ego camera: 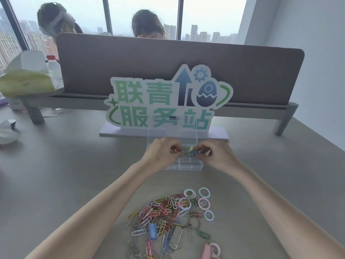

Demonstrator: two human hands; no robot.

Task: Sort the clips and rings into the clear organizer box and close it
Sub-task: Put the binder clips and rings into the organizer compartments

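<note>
Bench (65,184): grey, carrying everything, largest first.
Organizer box (183,164): clear, lid upright, set ahead of the pile, likely so clips travel a short way.
Pile of clips and rings (168,215): loose, nearest the person, mostly unsorted.
Left hand (162,151): arm stretched forward, grip clenched on small clips (188,151) above the box.
Right hand (212,152): mirrored, pinching the same cluster, seemingly separating them.

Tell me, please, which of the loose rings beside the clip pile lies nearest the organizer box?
The mint-green ring, farthest up the pile's right edge; the pink and bluish ones lie farther from the clear organizer box.
</note>
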